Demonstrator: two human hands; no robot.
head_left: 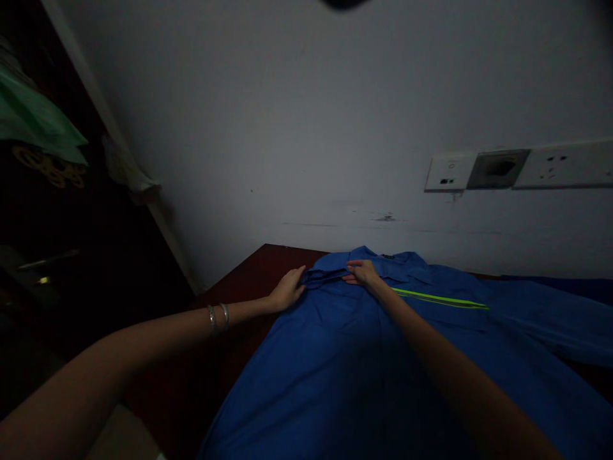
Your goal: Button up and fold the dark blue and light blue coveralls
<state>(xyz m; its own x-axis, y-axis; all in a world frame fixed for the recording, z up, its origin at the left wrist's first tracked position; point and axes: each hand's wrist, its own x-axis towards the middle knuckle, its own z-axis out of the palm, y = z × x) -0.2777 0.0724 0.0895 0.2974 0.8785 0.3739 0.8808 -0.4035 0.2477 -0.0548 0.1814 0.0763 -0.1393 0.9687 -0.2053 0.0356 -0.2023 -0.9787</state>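
A blue jacket (325, 358) with a yellow-green stripe (440, 298) across its chest lies spread out, its collar toward the wall. At the jacket's left shoulder area my left hand (288, 289) pinches a fold of the cloth. My right hand (361, 273) grips the same gathered fold a little to the right, near the collar, with its fingers partly tucked into the cloth. Between the two hands the fabric is bunched in layers. One sleeve (555, 316) stretches off to the right.
The jacket rests on a dark red-brown tabletop (268, 265) against a pale wall (268, 128). Sockets and switches (450, 172) are on the wall at right. To the left is a dark door with a handle (48, 260) and a hanging green cloth (41, 115).
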